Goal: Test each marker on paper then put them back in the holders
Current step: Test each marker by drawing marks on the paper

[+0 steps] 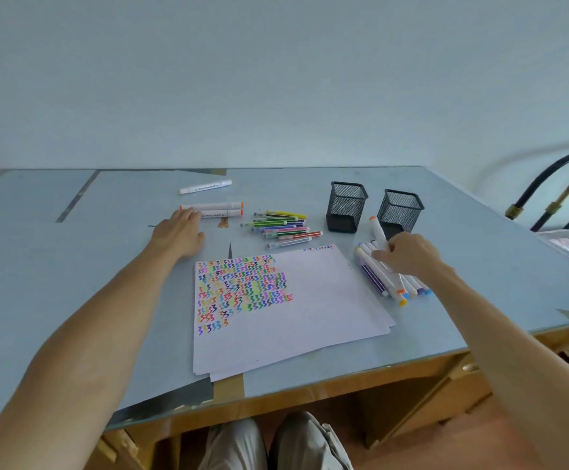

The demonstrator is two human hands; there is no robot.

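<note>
A stack of white paper (310, 300) lies in front of me, its left part covered in coloured zigzag marks. My right hand (408, 254) grips a white marker with an orange cap (378, 230), tilted up over a row of fat white markers (383, 283) lying right of the paper. My left hand (181, 232) reaches to two white orange-capped markers (218, 210), fingers touching their left ends. Another white marker (205, 187) lies farther back. Several thin coloured markers (283, 227) are piled behind the paper. Two black mesh holders (345, 206) (399, 210) stand at the back right.
The table (72, 266) has a pale blue glass top; its front edge runs diagonally near my knees. A dark metal bed frame (557, 195) stands beyond the table's right edge. A plain wall rises behind the table.
</note>
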